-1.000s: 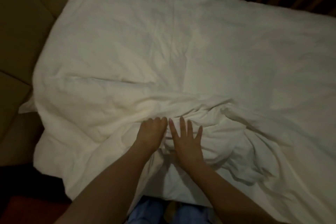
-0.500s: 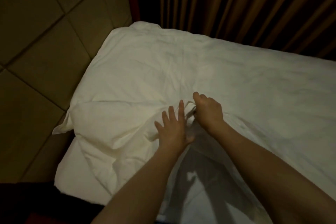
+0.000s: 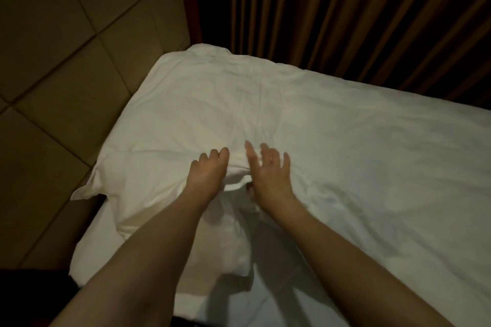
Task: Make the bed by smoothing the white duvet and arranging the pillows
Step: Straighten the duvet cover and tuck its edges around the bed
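— Where does the white duvet (image 3: 345, 156) lie?
— Across the bed from centre to the right edge of the frame, its bunched fold at mid-frame under both hands.
— And the grip?
— The left hand (image 3: 208, 174) has its fingers curled into that fold; the right hand (image 3: 269, 174), fingers spread and blurred, lies just right of it.

The room is dim, lit warmly from above the bed. A padded tan headboard wall (image 3: 66, 66), divided by dark seams into large square panels, fills the left side. Beside it runs a dark reddish-brown wooden trim (image 3: 190, 0). Behind the bed hang brown curtains (image 3: 345, 13) in vertical pleats, their folds falling into deep shadow.
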`<state>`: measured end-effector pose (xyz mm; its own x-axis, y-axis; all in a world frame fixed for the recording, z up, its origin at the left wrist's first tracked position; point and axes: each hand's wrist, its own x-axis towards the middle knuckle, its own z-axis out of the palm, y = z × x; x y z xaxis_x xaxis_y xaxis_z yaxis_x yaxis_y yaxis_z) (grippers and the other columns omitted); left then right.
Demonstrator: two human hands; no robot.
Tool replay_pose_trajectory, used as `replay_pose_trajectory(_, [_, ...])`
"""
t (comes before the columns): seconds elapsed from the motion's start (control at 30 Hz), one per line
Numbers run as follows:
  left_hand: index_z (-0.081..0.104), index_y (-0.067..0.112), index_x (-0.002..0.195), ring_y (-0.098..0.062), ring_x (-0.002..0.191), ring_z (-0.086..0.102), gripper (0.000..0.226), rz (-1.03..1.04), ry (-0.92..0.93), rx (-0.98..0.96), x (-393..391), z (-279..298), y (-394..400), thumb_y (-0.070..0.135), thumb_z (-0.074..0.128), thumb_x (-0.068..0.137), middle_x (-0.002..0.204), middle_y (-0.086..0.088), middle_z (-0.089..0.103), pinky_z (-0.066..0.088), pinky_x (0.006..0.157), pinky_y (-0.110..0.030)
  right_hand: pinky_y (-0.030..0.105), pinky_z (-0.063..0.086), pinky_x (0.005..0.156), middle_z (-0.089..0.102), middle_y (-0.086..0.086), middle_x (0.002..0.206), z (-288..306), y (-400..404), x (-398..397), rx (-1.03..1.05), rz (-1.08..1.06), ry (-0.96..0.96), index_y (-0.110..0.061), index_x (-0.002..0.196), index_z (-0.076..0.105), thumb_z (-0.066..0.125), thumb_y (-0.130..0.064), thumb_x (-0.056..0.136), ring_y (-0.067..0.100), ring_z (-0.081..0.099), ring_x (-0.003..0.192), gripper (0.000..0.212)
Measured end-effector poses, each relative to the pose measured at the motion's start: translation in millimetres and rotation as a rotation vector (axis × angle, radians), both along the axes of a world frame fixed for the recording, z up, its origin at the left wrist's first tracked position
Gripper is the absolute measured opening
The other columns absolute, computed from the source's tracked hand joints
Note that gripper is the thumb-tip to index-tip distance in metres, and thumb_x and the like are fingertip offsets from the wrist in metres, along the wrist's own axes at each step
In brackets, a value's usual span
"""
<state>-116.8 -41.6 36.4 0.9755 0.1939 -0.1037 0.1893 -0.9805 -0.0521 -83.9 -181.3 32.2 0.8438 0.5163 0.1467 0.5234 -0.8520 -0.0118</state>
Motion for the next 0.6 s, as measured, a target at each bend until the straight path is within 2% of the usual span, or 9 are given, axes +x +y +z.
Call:
replay_pose_trajectory(0.07, [0.033,0.010,0.135,-0.030,0.111,0.052,0.047,-0.063,-0.002,0.049,-1,14,11,0.014,0.050,0.091,0.124,-0.010,0.050,0.044,0.085,-0.036,0.060,0.008,0.111,0.013,0.016,0.156,-6,30,-20,-0.083,0.053,0.197,-0.019,0.150,-0.011,0.058,-0.048,0.085,0.037,0.017,0.142,0.099])
replay_pose_trajectory(0.1, [0.032,0.009,0.137,-0.030,0.113,0.051,0.047,-0.103,0.006,0.083,-3,19,17,0.015,0.048,0.093,0.126,-0.010,0.049,0.043,0.087,-0.036,0.060,0.004,0.111,0.009,0.013,0.157,-8,42,-26,-0.103,0.045,0.233,-0.020,0.150,-0.014,0.054,-0.050,0.088,0.036,0.012,0.143,0.097])
replay_pose_trajectory(0.17, [0.032,0.009,0.137,-0.028,0.116,0.049,0.046,-0.122,0.021,0.127,-11,22,33,0.018,0.046,0.094,0.128,-0.009,0.047,0.042,0.088,-0.035,0.057,0.025,0.107,0.042,0.015,0.141,-2,59,-24,-0.058,0.041,0.172,-0.017,0.150,0.021,0.073,-0.040,0.074,0.035,0.043,0.128,0.095])
replay_pose_trajectory(0.23, [0.035,0.010,0.133,-0.027,0.114,0.048,0.040,-0.063,0.023,0.106,-23,19,48,0.016,0.045,0.094,0.127,-0.008,0.047,0.042,0.086,-0.033,0.041,0.049,0.082,0.066,0.008,0.095,6,73,-17,-0.009,0.132,0.116,-0.013,0.116,0.062,0.088,-0.023,0.047,0.029,0.065,0.083,0.075])
replay_pose_trajectory(0.27, [0.037,0.010,0.131,-0.026,0.114,0.048,0.038,-0.018,0.021,0.075,-31,16,53,0.015,0.044,0.093,0.127,-0.008,0.047,0.042,0.086,-0.033,0.034,0.048,0.076,0.065,0.007,0.090,10,77,-14,0.005,0.187,0.164,-0.012,0.107,0.063,0.087,-0.019,0.048,0.027,0.064,0.077,0.064])
replay_pose_trajectory(0.33, [0.033,0.012,0.136,-0.024,0.115,0.046,0.047,0.034,0.016,-0.083,-51,8,63,0.024,0.049,0.092,0.131,-0.008,0.044,0.041,0.090,-0.032,0.032,0.042,0.076,0.060,0.009,0.106,14,86,-12,0.004,0.245,0.215,-0.011,0.115,0.053,0.070,-0.015,0.075,0.029,0.060,0.091,0.044])
replay_pose_trajectory(0.47, [-0.015,0.016,0.150,-0.026,0.136,0.027,0.115,0.064,0.134,-0.323,-106,-34,63,0.065,0.058,0.076,0.153,-0.007,0.013,0.034,0.108,-0.042,0.031,0.037,0.068,0.058,0.011,0.107,10,94,-10,0.109,0.198,0.167,-0.009,0.113,0.050,0.044,-0.004,0.089,0.032,0.058,0.092,0.026])
replay_pose_trajectory(0.53, [-0.023,0.015,0.147,-0.028,0.143,0.015,0.117,0.196,0.164,-0.383,-113,-50,48,0.065,0.057,0.078,0.156,-0.007,0.001,0.025,0.113,-0.048,0.032,0.038,0.066,0.059,0.010,0.102,13,96,-11,0.138,0.212,0.179,-0.009,0.108,0.050,0.044,-0.003,0.088,0.030,0.058,0.086,0.022])
replay_pose_trajectory(0.6, [-0.015,0.015,0.150,-0.028,0.137,0.028,0.101,0.339,0.088,-0.459,-96,-52,42,0.042,0.059,0.087,0.152,-0.011,0.018,0.029,0.111,-0.042,0.033,0.040,0.066,0.059,0.009,0.098,13,94,-8,0.183,0.210,0.173,-0.008,0.104,0.051,0.046,-0.003,0.087,0.029,0.058,0.083,0.019])
